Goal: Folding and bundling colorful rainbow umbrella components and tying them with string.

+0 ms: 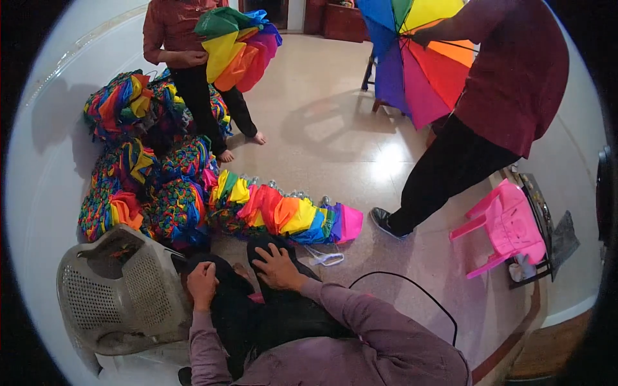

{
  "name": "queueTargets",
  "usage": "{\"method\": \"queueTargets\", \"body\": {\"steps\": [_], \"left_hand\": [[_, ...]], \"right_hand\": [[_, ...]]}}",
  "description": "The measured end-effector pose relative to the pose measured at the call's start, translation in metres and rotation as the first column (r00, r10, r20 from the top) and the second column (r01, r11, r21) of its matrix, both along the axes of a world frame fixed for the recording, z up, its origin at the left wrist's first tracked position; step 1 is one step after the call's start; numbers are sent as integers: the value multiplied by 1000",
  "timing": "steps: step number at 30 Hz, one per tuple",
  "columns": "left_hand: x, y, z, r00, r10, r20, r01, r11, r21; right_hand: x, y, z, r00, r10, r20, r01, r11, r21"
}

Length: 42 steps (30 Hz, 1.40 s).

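Note:
My right hand (pixel 278 265) lies on my right knee with its fingers spread, holding nothing. Over my left thigh, beside the grey chair, my left hand (pixel 203 283) is closed with curled fingers; whatever may be inside it is hidden. Just beyond my knees lies a row of folded rainbow umbrellas (pixel 277 209), their silvery ends pointing away from me. Bundles of multicoloured folded umbrellas (pixel 180 202) are stacked to the left of the row. A white strap or cord loop (pixel 327 258) rests on the floor near my right knee.
A grey plastic chair (pixel 119 289) stands at my left, a pink plastic stool (pixel 505 225) at the right. One person (pixel 174 38) holds a partly folded rainbow umbrella (pixel 238 48); another (pixel 508 77) handles an opened one (pixel 418 64). A black cable (pixel 425 293) curves across the floor.

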<state>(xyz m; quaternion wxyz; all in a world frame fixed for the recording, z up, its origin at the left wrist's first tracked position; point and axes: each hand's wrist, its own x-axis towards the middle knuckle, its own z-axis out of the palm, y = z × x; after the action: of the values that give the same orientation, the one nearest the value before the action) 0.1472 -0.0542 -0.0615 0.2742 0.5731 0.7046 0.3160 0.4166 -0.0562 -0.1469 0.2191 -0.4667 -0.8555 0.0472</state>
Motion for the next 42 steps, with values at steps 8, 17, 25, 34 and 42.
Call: {"method": "queueTargets", "body": {"steps": [8, 17, 25, 34, 42], "left_hand": [[-7, -25, 12, 1000, -5, -17, 5, 1000, -4], [-11, -44, 12, 1000, -17, -22, 17, 1000, 4], [-6, -39, 4, 999, -26, -39, 26, 1000, 0], [-2, -36, 2, 999, -14, -41, 15, 1000, 8], [-12, -6, -37, 996, -67, -66, 71, 996, 61]], "right_hand": [[-8, -24, 11, 1000, 1, 29, 1, 999, -46], [-9, -44, 12, 1000, 18, 4, -18, 997, -73], [-3, -41, 11, 1000, 3, 23, -1, 996, -87], [0, -38, 7, 1000, 11, -10, -12, 996, -87], [-4, -11, -13, 1000, -5, -15, 4, 997, -75]]}}
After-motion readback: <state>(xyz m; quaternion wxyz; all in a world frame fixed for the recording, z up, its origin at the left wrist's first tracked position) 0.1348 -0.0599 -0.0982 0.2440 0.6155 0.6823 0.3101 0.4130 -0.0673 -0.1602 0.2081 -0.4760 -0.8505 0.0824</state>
